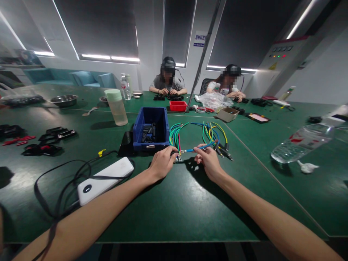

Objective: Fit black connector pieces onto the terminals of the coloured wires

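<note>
Blue wire point(196, 148) runs crosswise between both hands, its long axis left to right, just in front of the bin point(149, 127) on the green desk point(190, 203), well in from the near edge; left hand point(162, 162) pinches the end with the metal lugs, right hand point(208, 159) grips the other stretch with closed fingers; each hand sits equally near; more wires point(209, 132) fan out just behind.
</note>
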